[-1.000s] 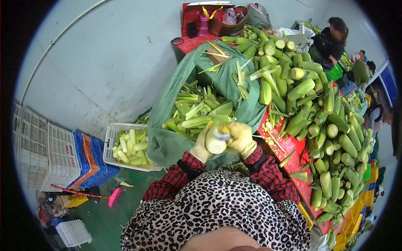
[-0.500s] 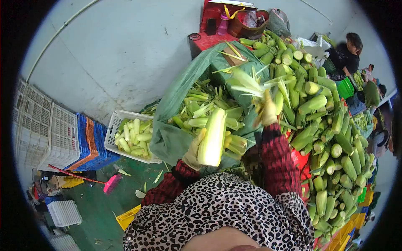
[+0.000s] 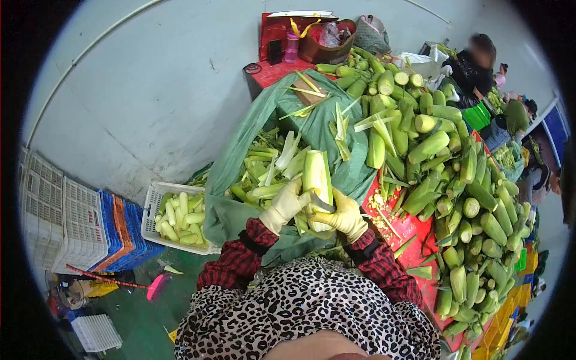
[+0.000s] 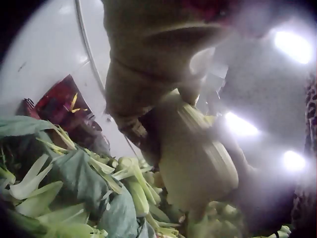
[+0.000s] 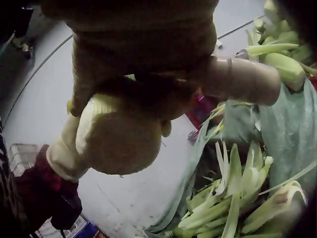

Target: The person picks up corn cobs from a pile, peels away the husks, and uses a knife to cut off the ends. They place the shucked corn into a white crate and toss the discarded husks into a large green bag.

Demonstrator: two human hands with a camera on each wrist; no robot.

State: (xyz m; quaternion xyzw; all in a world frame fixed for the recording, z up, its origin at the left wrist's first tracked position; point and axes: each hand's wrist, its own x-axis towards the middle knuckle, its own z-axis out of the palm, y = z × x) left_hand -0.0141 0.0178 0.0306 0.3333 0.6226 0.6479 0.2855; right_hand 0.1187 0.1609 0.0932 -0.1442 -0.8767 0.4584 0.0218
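An ear of corn (image 3: 316, 174) in pale green husk stands upright between both gloved hands, over an opened green sack (image 3: 231, 186) of stripped husks. My left hand (image 3: 286, 207) grips its left side, and my right hand (image 3: 341, 217) holds it low on the right. Across the ear, between the hands, lies a small dark curved blade (image 3: 324, 204); its handle is hidden. In the left wrist view the fingers wrap the ear (image 4: 195, 163) from above. From the right wrist, its broad cut end (image 5: 119, 141) shows below the shadowed palm.
Unstripped corn (image 3: 462, 198) is heaped on a red table (image 3: 393, 225) to the right. On the left, a white crate (image 3: 174, 245) holds trimmed ears beside stacked crates (image 3: 78, 225). A pink broom (image 3: 158, 287) lies on the floor. Another person (image 3: 471, 69) works at the back right.
Half a second ago the right hand was out to the right with torn husk while the left held the ear. Now the right hand is back on the ear, and the torn husk is gone from it.
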